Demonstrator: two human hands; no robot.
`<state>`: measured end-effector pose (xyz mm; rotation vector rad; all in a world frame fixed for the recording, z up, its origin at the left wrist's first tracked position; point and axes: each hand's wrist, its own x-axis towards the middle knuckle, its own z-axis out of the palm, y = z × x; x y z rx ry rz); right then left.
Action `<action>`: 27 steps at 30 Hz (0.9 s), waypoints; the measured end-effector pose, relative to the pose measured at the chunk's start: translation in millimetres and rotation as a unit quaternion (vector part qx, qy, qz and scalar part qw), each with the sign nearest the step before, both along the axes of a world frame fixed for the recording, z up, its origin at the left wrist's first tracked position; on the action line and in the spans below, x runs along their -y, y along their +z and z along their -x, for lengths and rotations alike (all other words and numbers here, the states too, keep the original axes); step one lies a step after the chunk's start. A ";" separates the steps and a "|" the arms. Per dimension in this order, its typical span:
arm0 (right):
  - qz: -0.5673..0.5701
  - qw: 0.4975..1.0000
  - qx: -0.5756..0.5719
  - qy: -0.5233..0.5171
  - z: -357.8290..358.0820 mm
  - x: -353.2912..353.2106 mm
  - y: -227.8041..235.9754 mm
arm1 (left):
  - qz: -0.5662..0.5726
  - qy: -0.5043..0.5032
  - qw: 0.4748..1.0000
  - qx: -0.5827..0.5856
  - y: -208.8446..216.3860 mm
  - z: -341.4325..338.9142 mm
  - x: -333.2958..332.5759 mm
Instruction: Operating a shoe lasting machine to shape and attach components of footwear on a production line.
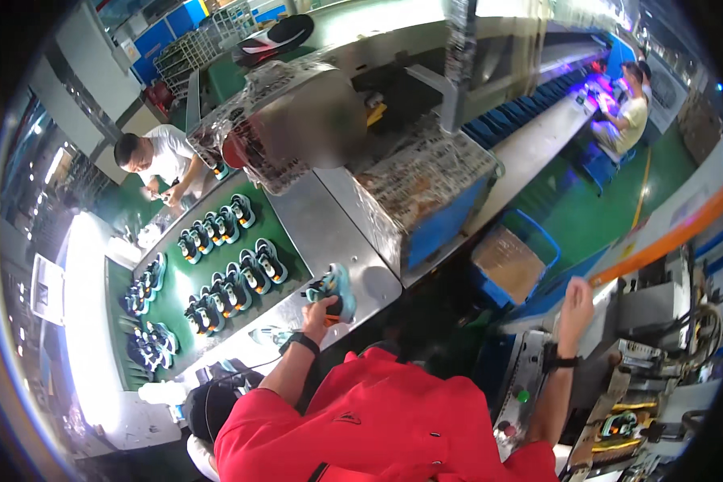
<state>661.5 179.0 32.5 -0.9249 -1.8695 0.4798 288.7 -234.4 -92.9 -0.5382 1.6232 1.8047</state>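
Note:
My left hand [317, 315] is closed around a teal and black sneaker [334, 291] with orange parts, over the corner of a metal worktop [369, 283]. Off to the right, my right hand [576, 312] is raised with its fingers curled in, beside the end of an orange bar [659, 239]. Nothing shows in that hand. Several matching sneakers [231, 291] stand in rows on a green conveyor belt [285, 215] to the left. Another sneaker [621, 426] sits in a machine at the lower right, below my right forearm.
A co-worker in white [169, 157] works across the belt. A wrapped box-like machine [426, 181] rises ahead. A blue cart [516, 261] stands on the floor at right. A person in a dark cap [213, 406] is close on my left. Another worker [633, 112] sits far right.

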 end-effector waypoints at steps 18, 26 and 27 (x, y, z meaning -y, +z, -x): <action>-0.412 0.760 0.375 0.336 701.1 -10.0 359.3 | 0.404 0.024 0.886 -0.226 -166.3 226.9 9.8; -0.087 0.732 0.532 0.416 784.8 12.0 372.9 | 0.411 0.047 0.896 -0.162 -149.0 234.0 -5.7; -0.096 0.748 0.487 0.440 774.9 23.9 365.2 | 0.360 0.043 0.910 -0.201 -165.6 228.4 3.8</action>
